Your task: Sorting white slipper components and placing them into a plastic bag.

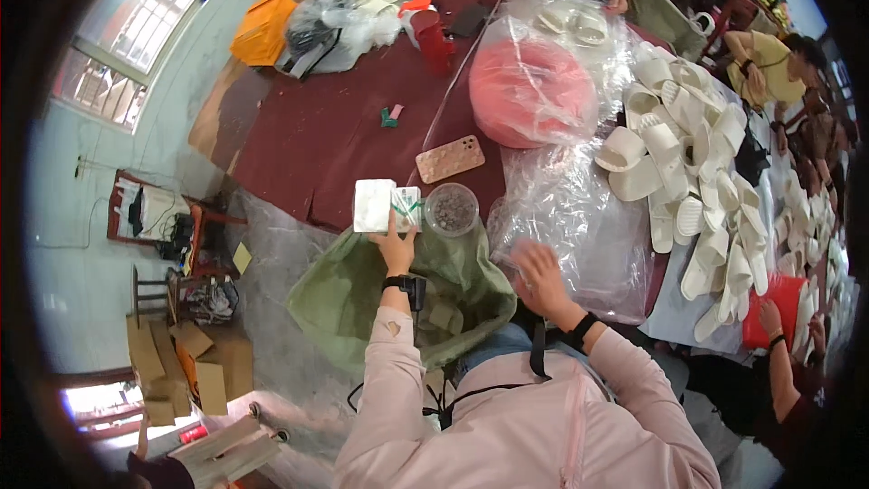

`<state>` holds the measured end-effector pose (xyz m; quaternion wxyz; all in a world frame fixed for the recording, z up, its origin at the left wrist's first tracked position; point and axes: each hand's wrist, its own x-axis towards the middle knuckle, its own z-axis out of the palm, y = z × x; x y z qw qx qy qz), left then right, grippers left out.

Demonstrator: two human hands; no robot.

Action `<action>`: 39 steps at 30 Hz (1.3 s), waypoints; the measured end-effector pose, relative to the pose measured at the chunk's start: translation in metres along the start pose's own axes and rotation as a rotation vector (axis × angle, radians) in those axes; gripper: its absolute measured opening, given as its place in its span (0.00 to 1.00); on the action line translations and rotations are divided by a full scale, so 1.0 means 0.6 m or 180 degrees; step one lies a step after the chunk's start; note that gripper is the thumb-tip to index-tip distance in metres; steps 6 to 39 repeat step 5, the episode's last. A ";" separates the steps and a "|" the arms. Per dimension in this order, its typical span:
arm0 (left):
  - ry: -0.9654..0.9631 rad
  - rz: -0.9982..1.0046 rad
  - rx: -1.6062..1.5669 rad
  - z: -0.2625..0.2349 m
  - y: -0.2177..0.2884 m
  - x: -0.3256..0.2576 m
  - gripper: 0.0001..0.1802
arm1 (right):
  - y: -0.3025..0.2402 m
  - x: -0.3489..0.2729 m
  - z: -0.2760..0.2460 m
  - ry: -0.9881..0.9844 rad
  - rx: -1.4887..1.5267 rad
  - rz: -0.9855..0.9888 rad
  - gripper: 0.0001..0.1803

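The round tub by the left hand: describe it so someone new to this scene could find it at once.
Start at the dark red table and follow its near edge to where the left hand rests on small white packets. Just right of those packets stands the tub, clear and round, filled with small dark bits. The pink phone beyond it is flat and rectangular, and nothing else there is a round open container.

A broad bare stretch of the maroon table (317,127) is left open at ten to twelve o'clock from the left hand (396,249), interrupted only by a small green and pink scrap (390,115). Passage at one o'clock is blocked by the round clear tub (452,209) and the phone (450,159) beyond it. At two to three o'clock from the right hand (539,276), the way is closed by crumpled clear plastic (570,217) and the heap of white slippers (697,172). Below, the green bag (362,299) fills the table edge.
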<state>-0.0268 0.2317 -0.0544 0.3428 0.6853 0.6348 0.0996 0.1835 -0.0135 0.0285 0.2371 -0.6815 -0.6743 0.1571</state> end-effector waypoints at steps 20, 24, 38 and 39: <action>-0.0249 0.0437 0.0440 0.002 -0.046 0.043 0.45 | 0.048 0.010 0.004 -0.0137 -0.0971 0.1689 0.41; -0.0249 0.0437 0.0440 0.002 -0.046 0.043 0.45 | 0.048 0.010 0.004 -0.0137 -0.0971 0.1689 0.41; -0.0249 0.0437 0.0440 0.002 -0.046 0.043 0.45 | 0.048 0.010 0.004 -0.0137 -0.0971 0.1689 0.41; -0.0249 0.0437 0.0440 0.002 -0.046 0.043 0.45 | 0.048 0.010 0.004 -0.0137 -0.0971 0.1689 0.41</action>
